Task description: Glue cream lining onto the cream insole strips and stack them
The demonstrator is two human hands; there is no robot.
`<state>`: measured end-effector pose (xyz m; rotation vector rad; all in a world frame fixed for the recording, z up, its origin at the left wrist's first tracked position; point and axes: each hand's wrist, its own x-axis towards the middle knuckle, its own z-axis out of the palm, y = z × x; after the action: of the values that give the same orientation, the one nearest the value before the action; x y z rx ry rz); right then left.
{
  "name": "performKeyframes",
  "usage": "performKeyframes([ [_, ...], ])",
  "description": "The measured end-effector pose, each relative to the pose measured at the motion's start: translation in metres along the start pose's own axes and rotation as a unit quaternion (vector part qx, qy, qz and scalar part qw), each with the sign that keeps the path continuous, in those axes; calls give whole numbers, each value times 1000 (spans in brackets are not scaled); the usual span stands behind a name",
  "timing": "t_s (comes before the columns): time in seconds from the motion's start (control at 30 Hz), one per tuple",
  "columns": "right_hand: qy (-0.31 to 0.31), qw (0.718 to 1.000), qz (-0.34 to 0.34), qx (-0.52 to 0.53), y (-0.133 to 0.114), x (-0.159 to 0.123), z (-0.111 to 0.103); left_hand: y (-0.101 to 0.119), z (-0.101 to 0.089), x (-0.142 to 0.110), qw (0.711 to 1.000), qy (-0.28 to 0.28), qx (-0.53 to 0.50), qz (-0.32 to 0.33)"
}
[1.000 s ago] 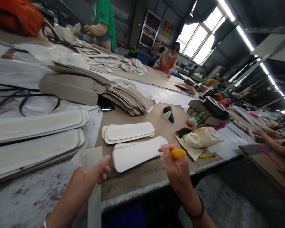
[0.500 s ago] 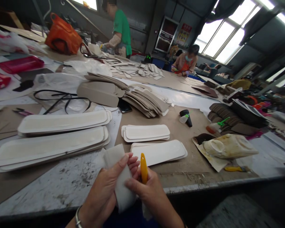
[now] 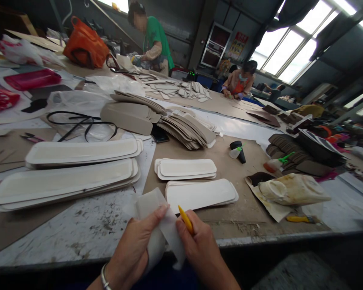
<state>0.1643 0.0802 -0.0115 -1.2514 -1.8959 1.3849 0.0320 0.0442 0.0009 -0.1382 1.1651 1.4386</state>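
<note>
My left hand (image 3: 136, 245) is closed on a white flexible strip (image 3: 157, 215) at the table's near edge, with thumb and fingers pinching it. My right hand (image 3: 199, 249) touches the same strip and grips a yellow tool (image 3: 186, 220) whose tip points up and left. Just beyond lie two low stacks of short white rounded pieces (image 3: 199, 194) (image 3: 186, 168). Left of them lie two stacks of long white pieces (image 3: 63, 183) (image 3: 84, 151).
Piles of grey-beige pieces (image 3: 157, 121), black cords (image 3: 78, 123), a small glue bottle (image 3: 235, 152) and a stained white jug (image 3: 290, 191) lie on the brown table (image 3: 236, 177). An orange bag (image 3: 84, 44) sits far left. Two people work at the far end.
The camera has swung left and down. My hands came together at the table edge; the right hand with the yellow tool now meets the strip held in the left.
</note>
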Motion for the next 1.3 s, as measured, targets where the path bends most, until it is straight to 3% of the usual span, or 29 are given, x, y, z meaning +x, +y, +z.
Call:
performKeyframes([
  [0.2,-97,991,72,64,5,7,-12,-16,-9,4,995,-46,85,6],
  [0.37,-110,987,35,-108,-1,28,-66,0,-15,15,967,10,229,114],
  [0.47,-196,971,33,-135,-14,53,-94,12,-9,24,955,-7,276,111],
  [0.53,-259,954,37,-146,-22,72,-102,16,-5,29,946,-26,309,97],
  [0.8,-323,899,68,-288,-26,118,-89,20,3,36,925,-31,372,73],
  [1.3,-321,845,9,-429,-35,126,-78,24,7,40,927,-5,372,48],
])
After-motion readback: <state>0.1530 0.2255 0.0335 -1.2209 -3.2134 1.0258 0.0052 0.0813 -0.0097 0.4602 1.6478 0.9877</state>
